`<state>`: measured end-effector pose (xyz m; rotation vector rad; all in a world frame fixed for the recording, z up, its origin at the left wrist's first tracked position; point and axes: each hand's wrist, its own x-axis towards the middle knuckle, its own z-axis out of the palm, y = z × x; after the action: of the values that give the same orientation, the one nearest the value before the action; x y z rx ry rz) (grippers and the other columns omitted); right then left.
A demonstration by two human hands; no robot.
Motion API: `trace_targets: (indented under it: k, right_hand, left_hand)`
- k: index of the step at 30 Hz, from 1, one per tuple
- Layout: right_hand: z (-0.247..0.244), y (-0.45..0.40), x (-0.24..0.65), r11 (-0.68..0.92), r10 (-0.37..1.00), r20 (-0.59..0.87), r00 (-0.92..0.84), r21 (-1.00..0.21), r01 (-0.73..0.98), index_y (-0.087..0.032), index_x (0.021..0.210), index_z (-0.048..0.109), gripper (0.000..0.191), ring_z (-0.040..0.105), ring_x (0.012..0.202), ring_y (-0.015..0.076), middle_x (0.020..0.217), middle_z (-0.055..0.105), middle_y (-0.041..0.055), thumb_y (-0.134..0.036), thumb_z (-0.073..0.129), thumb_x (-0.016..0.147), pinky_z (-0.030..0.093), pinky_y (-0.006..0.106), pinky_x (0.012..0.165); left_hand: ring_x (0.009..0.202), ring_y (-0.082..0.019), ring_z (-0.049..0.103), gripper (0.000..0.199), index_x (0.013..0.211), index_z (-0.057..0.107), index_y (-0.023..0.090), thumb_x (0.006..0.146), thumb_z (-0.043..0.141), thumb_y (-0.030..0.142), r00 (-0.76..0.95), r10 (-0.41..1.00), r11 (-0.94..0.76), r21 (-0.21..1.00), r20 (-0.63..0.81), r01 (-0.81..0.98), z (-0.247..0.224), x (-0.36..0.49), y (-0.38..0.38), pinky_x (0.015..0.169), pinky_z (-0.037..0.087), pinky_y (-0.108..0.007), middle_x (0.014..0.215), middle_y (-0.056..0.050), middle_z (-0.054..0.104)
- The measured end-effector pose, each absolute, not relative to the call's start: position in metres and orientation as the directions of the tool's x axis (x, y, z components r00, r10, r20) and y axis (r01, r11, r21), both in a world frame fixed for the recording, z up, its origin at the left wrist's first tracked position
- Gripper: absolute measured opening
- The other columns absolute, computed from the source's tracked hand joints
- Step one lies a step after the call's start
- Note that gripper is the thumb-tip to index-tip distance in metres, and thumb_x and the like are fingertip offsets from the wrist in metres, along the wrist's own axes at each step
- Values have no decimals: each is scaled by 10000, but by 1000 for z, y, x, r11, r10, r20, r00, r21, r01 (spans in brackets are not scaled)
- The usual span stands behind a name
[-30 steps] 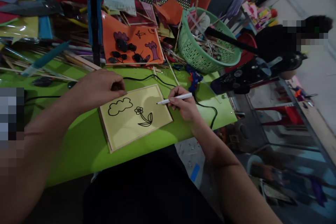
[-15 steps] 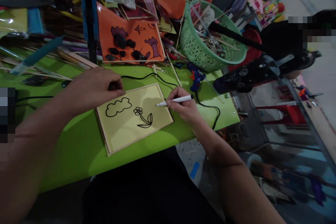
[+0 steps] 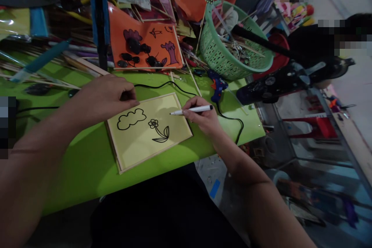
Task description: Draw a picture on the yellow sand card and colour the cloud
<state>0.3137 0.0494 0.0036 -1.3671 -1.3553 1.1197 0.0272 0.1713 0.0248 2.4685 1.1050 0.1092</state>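
Bench [image 3: 87,178], green, one, its far side heaped with craft scraps and sticks. Basket [image 3: 221,60], pale green plastic, holed sides, loaded with oddments, at the far right of the bench. Yellow sheet [image 3: 139,147], one, flat at the near edge, bordered by thin wooden strips [image 3: 155,154]; part drawn, its right portion and lower left bare of lines. Orange sheet [image 3: 157,46], beyond the yellow one, bearing purple shapes and dark glossy pieces. Hands, two, apart: left hand [image 3: 107,93], fingers curled, at the yellow sheet's upper left edge, firmness of contact cannot be told; right hand [image 3: 203,118], closed on the marker at the sheet's right side. Glue gun [image 3: 216,87], blue and orange, near the basket. Marker [image 3: 197,109], white, dark at its rear end, tip over the bare right portion, touching or not unclear. Cloud outline [image 3: 130,119], black, seemingly complete. Flower [image 3: 153,123], black, with stem and two leaves, likewise seemingly complete.
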Motion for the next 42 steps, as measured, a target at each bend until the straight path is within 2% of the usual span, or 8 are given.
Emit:
trace_targets:
  k: [6, 14, 27, 42]
  right_hand:
    - [8, 56, 313, -57, 998, -57, -1, -994, 91, -228, 874, 713, 176, 517, 644, 127, 767, 656, -7, -372, 800, 822, 384, 268, 563]
    - [6, 63, 307, -26, 999, -23, 27, -991, 135, -233, 816, 641, 181, 465, 591, 115, 699, 594, -37, -337, 788, 798, 365, 266, 550]
    - [3, 62, 308, 40, 999, 38, -13, -969, 242, -240, 822, 631, 199, 500, 672, 142, 757, 609, -21, -373, 780, 821, 393, 298, 623]
    - [5, 61, 307, 37, 999, 34, -18, -969, 246, -236, 806, 627, 167, 501, 662, 140, 739, 599, -23, -330, 764, 823, 389, 297, 616]
  left_hand:
    - [809, -238, 590, 248, 810, 682, 203, 856, 557, 413, 684, 721, -591, 417, -112, 691, 26, 28, 170, 695, 374, -352, 849, -70, 703]
    - [806, -240, 592, 230, 792, 675, 203, 859, 552, 386, 695, 713, -610, 410, -88, 678, 23, 26, 171, 689, 376, -354, 842, -66, 688]
    - [814, -241, 584, 243, 802, 675, 206, 867, 556, 408, 695, 713, -602, 427, -93, 675, 25, 27, 171, 707, 361, -350, 854, -72, 705]
    - [818, -236, 587, 200, 810, 672, 200, 883, 591, 368, 692, 713, -601, 407, -116, 688, 26, 26, 171, 699, 366, -348, 862, -67, 694]
